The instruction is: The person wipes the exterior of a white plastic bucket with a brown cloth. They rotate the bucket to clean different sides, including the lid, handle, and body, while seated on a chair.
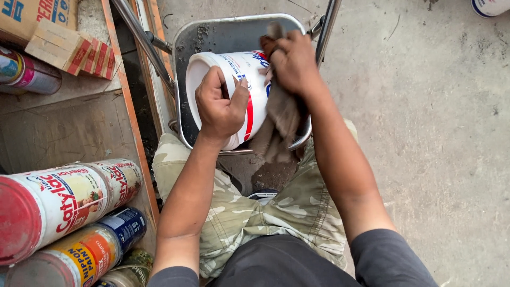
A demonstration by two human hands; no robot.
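A white plastic paint bucket [234, 72] with red and blue print lies on its side on a grey metal tray [223, 34] in front of my knees. My left hand [220, 106] grips the bucket's side near its red band. My right hand [292, 61] presses a dirty grey-brown rag [279, 125] against the bucket's other side; the rag hangs down over the tray's front edge. My camouflage trousers [281, 212] fill the lower middle of the view.
Several paint cans [69, 196] lie on their sides on a wooden shelf [135, 133] at lower left. Cardboard boxes [53, 32] and another can [26, 72] sit at upper left. Metal bars [141, 37] cross beside the tray. Concrete floor [435, 133] lies to the right.
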